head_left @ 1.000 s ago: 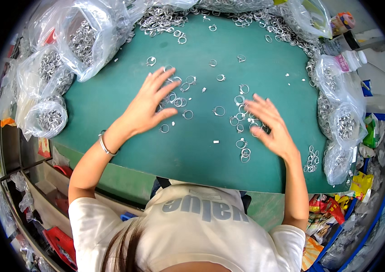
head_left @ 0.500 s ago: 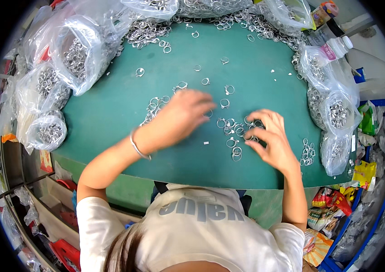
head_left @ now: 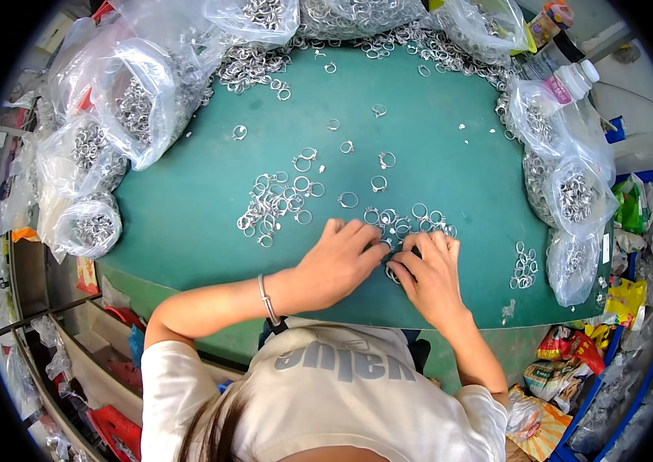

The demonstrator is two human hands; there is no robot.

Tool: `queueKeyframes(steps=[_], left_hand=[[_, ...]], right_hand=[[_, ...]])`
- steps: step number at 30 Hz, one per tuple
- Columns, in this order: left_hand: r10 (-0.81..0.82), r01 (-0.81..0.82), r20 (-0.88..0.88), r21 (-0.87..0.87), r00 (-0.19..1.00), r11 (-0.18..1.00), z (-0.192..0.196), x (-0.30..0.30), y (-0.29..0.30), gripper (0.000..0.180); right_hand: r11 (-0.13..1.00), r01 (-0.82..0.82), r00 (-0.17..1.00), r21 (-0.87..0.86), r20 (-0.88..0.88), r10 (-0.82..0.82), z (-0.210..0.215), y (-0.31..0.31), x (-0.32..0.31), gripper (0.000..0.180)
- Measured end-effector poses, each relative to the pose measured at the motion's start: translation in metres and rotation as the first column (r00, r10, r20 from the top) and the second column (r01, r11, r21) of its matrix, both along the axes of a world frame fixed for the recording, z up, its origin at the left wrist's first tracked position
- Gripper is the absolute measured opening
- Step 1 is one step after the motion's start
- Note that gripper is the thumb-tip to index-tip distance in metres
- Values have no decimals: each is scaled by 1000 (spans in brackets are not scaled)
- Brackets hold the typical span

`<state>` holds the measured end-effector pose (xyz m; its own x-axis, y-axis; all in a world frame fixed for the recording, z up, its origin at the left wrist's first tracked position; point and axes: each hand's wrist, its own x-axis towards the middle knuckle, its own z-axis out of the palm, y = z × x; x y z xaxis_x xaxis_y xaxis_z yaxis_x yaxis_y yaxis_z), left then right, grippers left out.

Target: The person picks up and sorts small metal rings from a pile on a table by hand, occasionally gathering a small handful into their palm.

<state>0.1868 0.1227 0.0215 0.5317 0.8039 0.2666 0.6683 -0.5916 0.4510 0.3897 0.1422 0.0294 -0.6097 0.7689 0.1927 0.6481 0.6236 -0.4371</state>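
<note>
Small silver rings (head_left: 388,217) lie in a loose cluster on the green tabletop, just beyond my fingertips. My left hand (head_left: 342,262) is closed, its bent fingertips meeting the near edge of that cluster; whatever they pinch is hidden. Close beside it, my right hand (head_left: 430,273) curls thumb and fingers over a ring (head_left: 392,275) that shows partly under the thumb. Both hands' fingertips almost touch. Left of them rests a second heap of rings (head_left: 272,202), and single rings (head_left: 379,183) are scattered farther off. A smaller group of rings (head_left: 524,266) lies to the right.
Clear plastic bags full of rings (head_left: 135,104) line the left edge, with more bags (head_left: 575,196) along the right. A deep bank of loose rings (head_left: 249,65) borders the far side. A white-capped bottle (head_left: 572,81) stands at the far right. Bright packets (head_left: 569,343) fill a blue-framed rack.
My left hand has come toward me and right, off the left heap, which now shows fully. My right hand has shifted left and nearer, and its fingers have closed.
</note>
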Motion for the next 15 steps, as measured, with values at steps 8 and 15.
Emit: queueKeyframes(steps=[8,15], left_hand=[[26,-24,27,-57,999,998,-3,4,-10,30],[-26,28,34,-56,999,998,-5,28,-8,26]], right_hand=[[988,150,982,-44,-107,-154,11,-1,10,12],[992,119,992,-40,-29,-121,5,-23,11,16]])
